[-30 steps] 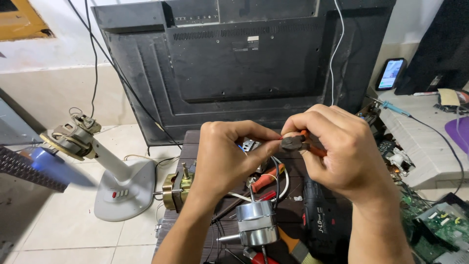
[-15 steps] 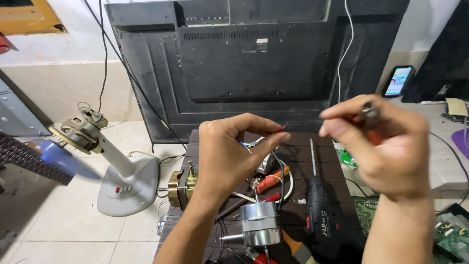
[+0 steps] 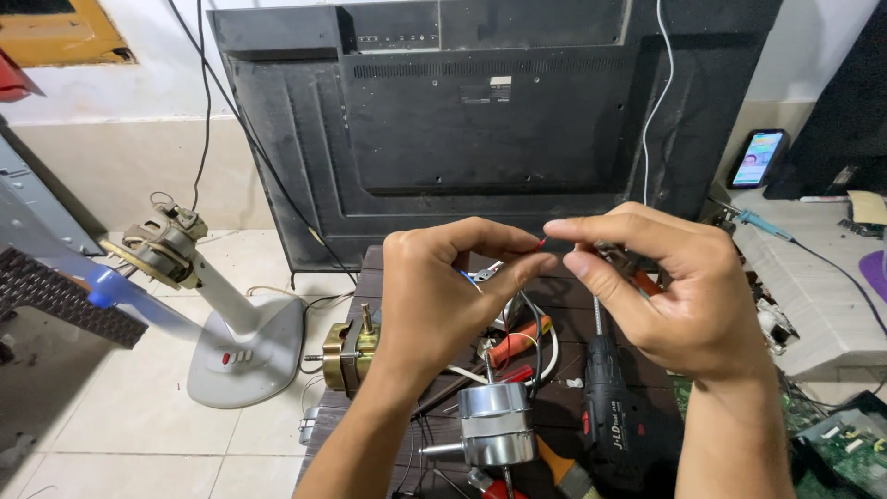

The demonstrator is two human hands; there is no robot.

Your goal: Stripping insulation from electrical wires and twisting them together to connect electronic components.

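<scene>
Hands [image 3: 573,296] hiding red wire [image 3: 540,244]

Open air above; silver motor [image 3: 497,425], drill [image 3: 614,420] and wires [image 3: 531,346] crowd below

Left hand [image 3: 443,286] pinching red wire tip [image 3: 540,244], right hand [image 3: 674,286] apparently gripping pliers [image 3: 628,263]

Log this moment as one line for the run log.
left hand: pinching red wire tip | right hand: fingertips at wire tip, tool tucked in palm | silver motor below | cordless drill on table
</scene>
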